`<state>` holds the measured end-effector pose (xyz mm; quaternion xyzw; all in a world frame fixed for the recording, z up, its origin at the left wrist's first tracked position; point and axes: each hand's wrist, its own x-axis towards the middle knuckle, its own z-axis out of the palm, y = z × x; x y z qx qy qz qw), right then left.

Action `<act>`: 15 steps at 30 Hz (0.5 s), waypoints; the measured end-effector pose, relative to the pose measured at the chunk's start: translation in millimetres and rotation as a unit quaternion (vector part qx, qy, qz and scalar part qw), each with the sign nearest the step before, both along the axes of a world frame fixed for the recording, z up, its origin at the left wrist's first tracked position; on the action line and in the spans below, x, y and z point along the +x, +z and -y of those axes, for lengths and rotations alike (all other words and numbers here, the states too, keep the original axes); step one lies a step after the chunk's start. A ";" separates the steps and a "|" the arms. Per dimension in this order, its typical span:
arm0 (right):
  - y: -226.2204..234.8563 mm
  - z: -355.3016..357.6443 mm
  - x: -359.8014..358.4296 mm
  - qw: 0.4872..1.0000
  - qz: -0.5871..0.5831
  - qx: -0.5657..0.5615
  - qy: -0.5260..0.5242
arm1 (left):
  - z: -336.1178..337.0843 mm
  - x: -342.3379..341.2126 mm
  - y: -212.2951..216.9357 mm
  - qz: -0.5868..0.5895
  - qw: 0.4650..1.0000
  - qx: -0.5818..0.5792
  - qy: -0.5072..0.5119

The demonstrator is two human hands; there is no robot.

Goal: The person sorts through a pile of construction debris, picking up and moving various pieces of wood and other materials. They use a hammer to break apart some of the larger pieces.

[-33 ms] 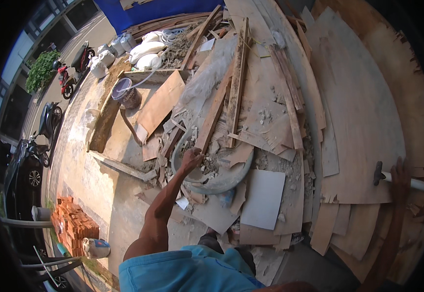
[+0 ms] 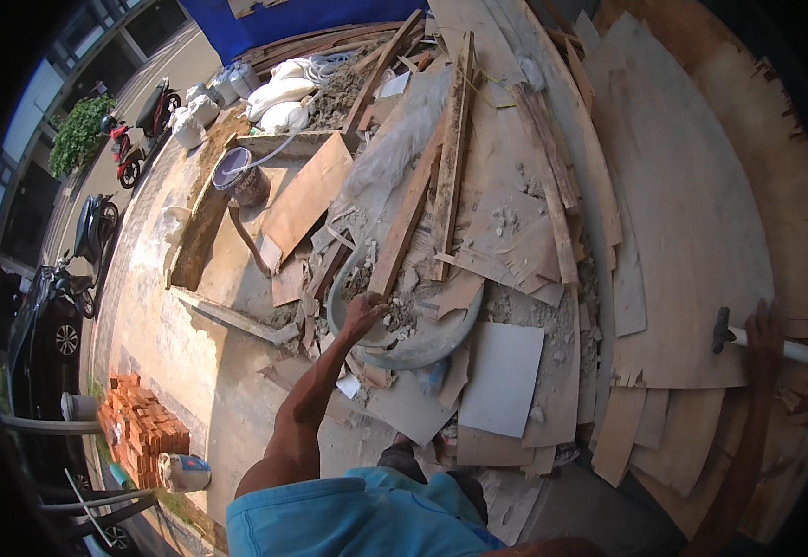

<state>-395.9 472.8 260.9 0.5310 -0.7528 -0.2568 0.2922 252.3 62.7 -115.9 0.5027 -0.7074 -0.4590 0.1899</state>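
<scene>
My left hand (image 2: 363, 314) is over the near left part of a round grey basin (image 2: 455, 345) of rubble. Its fingers are curled beside the lower end of a long wooden plank (image 2: 413, 209). Whatever they hold, if anything, is hidden. Far to the right, my right hand (image 2: 764, 336) is closed around the pale handle of a hammer (image 2: 721, 330). The dark hammer head sticks out on the left of that hand, in front of large plywood sheets (image 2: 682, 213). Broken grey chunks and scraps lie inside the basin.
Debris surrounds the basin: timber beams (image 2: 455, 158), a white board (image 2: 501, 379), plastic sheeting (image 2: 399, 139) and a plywood piece (image 2: 309, 195). A dirty bucket (image 2: 241, 178) stands farther left. Stacked bricks (image 2: 139, 429) and a pail (image 2: 184, 473) are at the lower left. Motorbikes (image 2: 127, 162) are parked beyond.
My left hand has shifted slightly down and left, nearer to me. My right hand and the hammer are almost unmoved.
</scene>
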 end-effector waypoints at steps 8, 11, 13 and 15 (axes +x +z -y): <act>-5.9 -1.6 -9.2 0.998 0.011 -0.034 0.043 | -85.7 38.7 -27.6 0.024 0.996 -0.037 0.073; -1.3 -2.6 -0.7 1.000 -0.009 -0.013 0.017 | -89.7 -5.6 20.7 0.010 0.993 -0.092 0.077; -0.3 -3.3 -3.8 1.000 -0.016 -0.011 0.012 | -89.3 -38.9 35.4 -0.034 0.996 -0.075 0.044; 3.6 -3.9 -0.5 1.000 -0.027 0.006 -0.003 | -91.4 -80.8 45.6 -0.078 0.996 -0.042 0.009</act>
